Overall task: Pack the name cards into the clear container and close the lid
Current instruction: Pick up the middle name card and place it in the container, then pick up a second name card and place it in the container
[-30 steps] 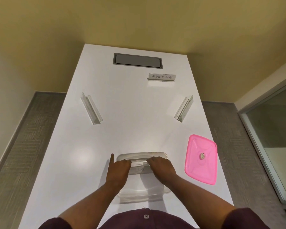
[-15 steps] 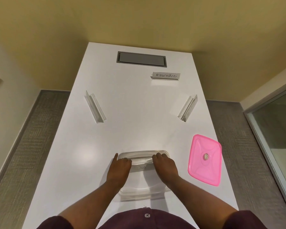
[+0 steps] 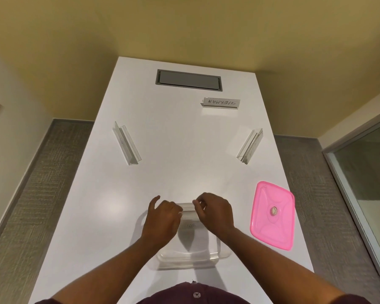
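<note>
Three name cards are left out on the table (image 3: 184, 150) | both hands, left hand (image 3: 162, 220) and right hand (image 3: 215, 213), are pinched on a card (image 3: 188, 208) over the clear container (image 3: 193, 251) | nearest cards: 11 o'clock (image 3: 126, 144), 1 o'clock (image 3: 249, 145), long axes slanted | lid (image 3: 272, 215) is seen at 3 o'clock.

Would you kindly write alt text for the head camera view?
Both hands, left hand and right hand, hover over a clear container on a white table. A pink lid lies to its right; three name cards stand farther back.
</note>
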